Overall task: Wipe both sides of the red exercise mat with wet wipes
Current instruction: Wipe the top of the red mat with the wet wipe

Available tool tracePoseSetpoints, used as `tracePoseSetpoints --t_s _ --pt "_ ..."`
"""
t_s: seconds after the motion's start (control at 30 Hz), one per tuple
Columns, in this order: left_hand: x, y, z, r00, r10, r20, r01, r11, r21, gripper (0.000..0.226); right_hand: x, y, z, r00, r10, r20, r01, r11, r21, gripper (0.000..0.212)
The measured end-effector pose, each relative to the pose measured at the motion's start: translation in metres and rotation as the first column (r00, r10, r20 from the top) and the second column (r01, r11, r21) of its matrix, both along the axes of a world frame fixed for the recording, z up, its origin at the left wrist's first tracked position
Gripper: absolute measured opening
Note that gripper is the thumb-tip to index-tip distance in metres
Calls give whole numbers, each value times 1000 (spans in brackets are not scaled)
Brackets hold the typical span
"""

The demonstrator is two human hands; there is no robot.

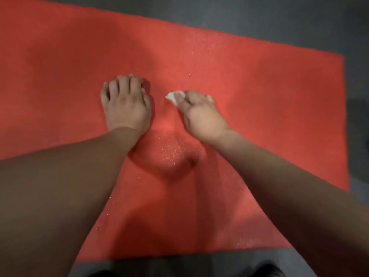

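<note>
Head view, looking down. The red exercise mat [259, 96] lies flat on a grey floor [259, 17] and fills most of the frame, its right end and near edge visible. Left of centre, the left hand [125, 106] rests knuckles-up on the mat, its fingers [123, 84] curled and held close together over the left wipe [143, 90], of which only a white sliver shows beside the thumb. Just to the right, apart from the left hand, the right wipe [173, 96] lies crumpled against the mat, protruding leftward from under the right hand [201, 114]. The right hand's curled fingers [182, 100] pinch and press this wipe down. Nearer the viewer, between the two forearms, a patch of droplets [171, 152] glistens on the mat surface; a fainter speckled area lies beyond the right hand.
</note>
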State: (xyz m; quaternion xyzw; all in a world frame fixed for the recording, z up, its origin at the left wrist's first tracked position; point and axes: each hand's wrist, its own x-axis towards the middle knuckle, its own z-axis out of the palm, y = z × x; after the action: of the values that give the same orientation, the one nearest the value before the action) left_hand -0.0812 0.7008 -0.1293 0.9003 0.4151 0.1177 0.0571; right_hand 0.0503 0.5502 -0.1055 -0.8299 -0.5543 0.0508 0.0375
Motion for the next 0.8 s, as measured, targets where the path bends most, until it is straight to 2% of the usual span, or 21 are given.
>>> tracePoseSetpoints --t_s 0.07,0.13,0.2,0.27,0.33,0.4,0.63,0.7,0.77,0.8 --pt "0 1 -1 1000 1 9 -1 1000 8 33 35 5 0 979 -204 16 204 978 -33 55" --pt "-2 2 -2 1000 0 15 0 1000 24 33 60 12 0 911 -413 6 413 909 -51 55" --pt "-3 1 -3 1000 -1 18 0 999 40 31 58 23 0 891 -453 -28 452 892 -13 53" --pt "-2 0 -1 1000 -5 20 4 999 43 30 39 26 -3 945 -325 -45 326 945 19 51" --pt "-1 1 1 1000 3 9 -4 999 42 31 18 22 -4 992 -118 -39 119 993 11 49" --pt "0 1 1 1000 6 17 -7 999 41 31 9 13 -3 999 24 -45 -24 1000 -5 50" --pt "0 -2 6 1000 6 6 -6 1000 10 33 28 -10 7 987 150 -61 -156 980 -122 56" --pt "0 -1 5 1000 14 2 -14 1000 5 33 49 -9 10 998 64 -13 -66 984 -167 57" --pt "0 0 3 1000 16 -1 -16 1000 7 34 78 -3 8 979 -199 49 205 965 -164 56" --pt "-1 0 3 1000 16 -6 -16 1000 12 34 91 1 6 934 -354 50 358 921 -152 55"
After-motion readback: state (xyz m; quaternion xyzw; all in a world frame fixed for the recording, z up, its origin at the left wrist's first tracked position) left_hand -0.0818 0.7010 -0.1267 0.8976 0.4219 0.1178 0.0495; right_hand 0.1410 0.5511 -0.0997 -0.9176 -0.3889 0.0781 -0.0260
